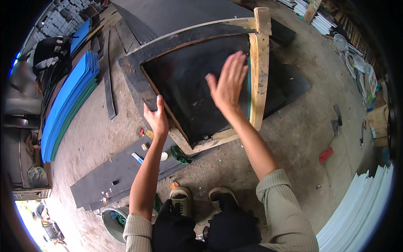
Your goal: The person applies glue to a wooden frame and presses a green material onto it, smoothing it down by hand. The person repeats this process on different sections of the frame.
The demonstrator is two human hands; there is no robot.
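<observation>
In front of me stands a wooden frame (259, 80) with a black sheet (189, 92) set inside it. Black material covers the frame's top and left rails, while the right rail is bare wood. My left hand (157, 122) grips the left rail, thumb on top and the other fingers partly hidden at the outer side. Over the right part of the black sheet, my right hand (228, 84) is open and slightly blurred, its palm toward the sheet. Whether it touches the sheet I cannot tell.
On the floor lies a dark grey board (100, 180) with a light blue-handled tool (137, 158) and a green cloth (180, 155). A bucket (113, 224) stands by my left arm. Blue sheets (69, 101) are stacked left, pale sheets (357, 214) lower right. A red-handled tool (325, 154) lies right.
</observation>
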